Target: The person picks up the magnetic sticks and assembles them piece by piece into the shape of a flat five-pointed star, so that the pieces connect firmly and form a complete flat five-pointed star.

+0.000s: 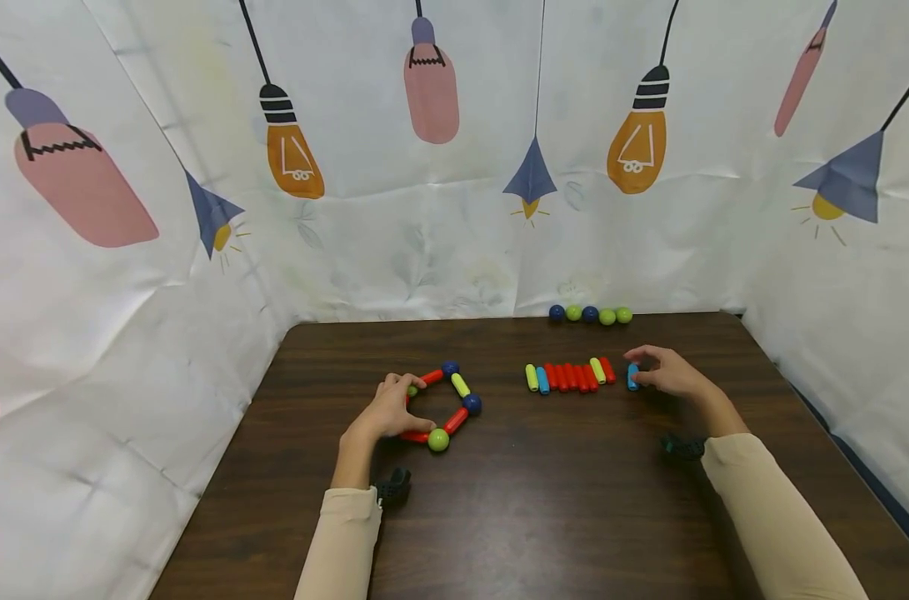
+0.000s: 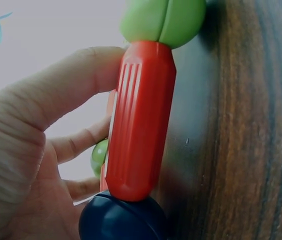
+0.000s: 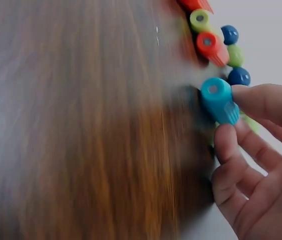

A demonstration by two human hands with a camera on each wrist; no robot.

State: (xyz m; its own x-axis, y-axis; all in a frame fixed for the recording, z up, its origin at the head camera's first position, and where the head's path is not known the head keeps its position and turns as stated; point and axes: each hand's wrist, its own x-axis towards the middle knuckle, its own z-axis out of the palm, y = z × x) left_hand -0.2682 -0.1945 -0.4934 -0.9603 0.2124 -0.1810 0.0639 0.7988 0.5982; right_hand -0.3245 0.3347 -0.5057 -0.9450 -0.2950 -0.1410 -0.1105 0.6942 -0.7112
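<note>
On the left of the dark table, my left hand [image 1: 379, 410] grips one side of a ring of short rods and balls. Its thumb is beside the near green ball [image 1: 438, 440], while the fingers reach the ring's far left part. The ring includes red rods [image 1: 456, 421], a yellow-green rod [image 1: 460, 385] and dark blue balls [image 1: 472, 404]. Up close in the left wrist view, the thumb touches a red rod [image 2: 142, 120] between green and dark blue balls. Farther right, my right hand [image 1: 671, 372] pinches a light blue rod [image 3: 216, 95] between thumb and index finger; a grey disc shows in its end.
Left of the right hand lies a row of red, yellow-green and blue rods [image 1: 571, 377]. Several blue and green balls [image 1: 590, 314] line the back edge of the table [image 1: 544, 517]. A white patterned cloth [image 1: 454, 242] hangs behind and at both sides.
</note>
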